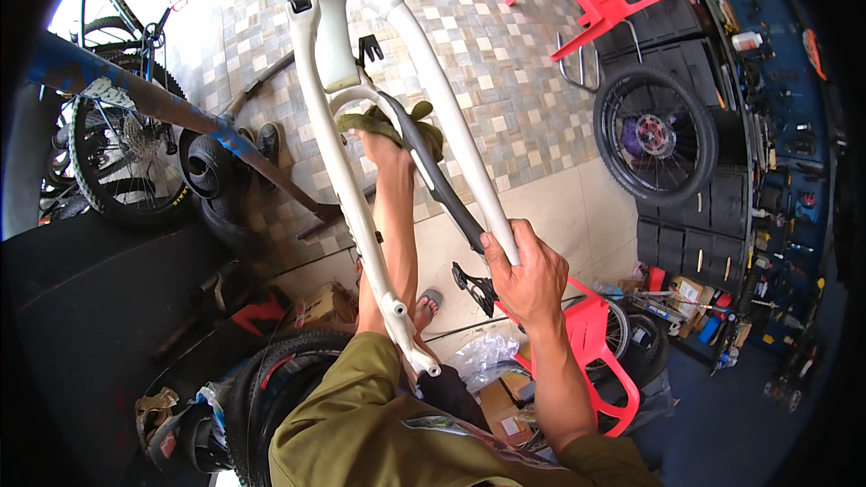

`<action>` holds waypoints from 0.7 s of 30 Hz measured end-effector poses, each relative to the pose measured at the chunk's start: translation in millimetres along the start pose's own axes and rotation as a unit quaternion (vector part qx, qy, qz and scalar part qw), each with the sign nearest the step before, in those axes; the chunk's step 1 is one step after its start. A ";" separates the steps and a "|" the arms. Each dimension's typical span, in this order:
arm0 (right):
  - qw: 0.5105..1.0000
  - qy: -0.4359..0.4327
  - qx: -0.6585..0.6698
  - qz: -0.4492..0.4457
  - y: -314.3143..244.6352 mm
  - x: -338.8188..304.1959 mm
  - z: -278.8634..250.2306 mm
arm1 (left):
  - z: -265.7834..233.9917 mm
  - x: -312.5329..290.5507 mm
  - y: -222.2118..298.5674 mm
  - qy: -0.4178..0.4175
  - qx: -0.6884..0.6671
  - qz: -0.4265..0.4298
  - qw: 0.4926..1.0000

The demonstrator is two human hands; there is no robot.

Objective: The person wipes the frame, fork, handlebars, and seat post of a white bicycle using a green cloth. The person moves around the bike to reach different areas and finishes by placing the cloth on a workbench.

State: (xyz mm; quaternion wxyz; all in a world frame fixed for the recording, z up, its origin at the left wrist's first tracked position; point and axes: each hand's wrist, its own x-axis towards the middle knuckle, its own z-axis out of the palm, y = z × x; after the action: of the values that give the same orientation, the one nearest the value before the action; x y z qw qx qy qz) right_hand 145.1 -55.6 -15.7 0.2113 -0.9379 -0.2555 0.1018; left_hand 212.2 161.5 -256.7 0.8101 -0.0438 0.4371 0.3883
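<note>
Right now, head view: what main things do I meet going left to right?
Rear wheel with cassette → shoe → left hand → right hand → disc wheel → tool wall. White frame left out: it overlaps both hands.

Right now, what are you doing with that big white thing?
A person has both bare hands on the job with a white bicycle frame. The right hand grips one of its tubes near the lower end. The left hand reaches in between the tubes with a green cloth, up by the frame's curved part. A loose wheel stands off to the right.
</note>
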 end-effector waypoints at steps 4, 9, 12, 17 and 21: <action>1.000 0.005 -0.012 0.001 7.5 -1.8 -4.1 | -46.1 -21.1 0.3 -0.139 0.146 0.129 0.971; 1.000 0.023 0.000 -0.010 11.5 -2.4 0.3 | -12.6 -13.7 24.8 -0.185 0.326 0.321 0.870; 1.000 0.003 -0.006 -0.012 6.9 -0.8 -1.2 | 18.0 6.0 29.4 -0.108 0.230 0.287 0.923; 0.999 -0.001 -0.040 -0.016 5.8 5.0 3.2 | 18.2 4.9 37.1 -0.158 0.278 0.072 0.945; 0.999 0.004 -0.038 -0.008 6.2 1.4 2.9 | 4.2 -3.2 56.3 -0.209 0.379 -0.043 0.900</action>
State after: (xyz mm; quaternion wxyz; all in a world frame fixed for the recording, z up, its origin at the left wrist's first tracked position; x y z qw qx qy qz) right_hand 148.2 -58.7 -21.1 0.1770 -0.9436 -0.2662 0.0863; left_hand 176.5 200.4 -236.6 0.8539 0.3301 0.3699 0.1582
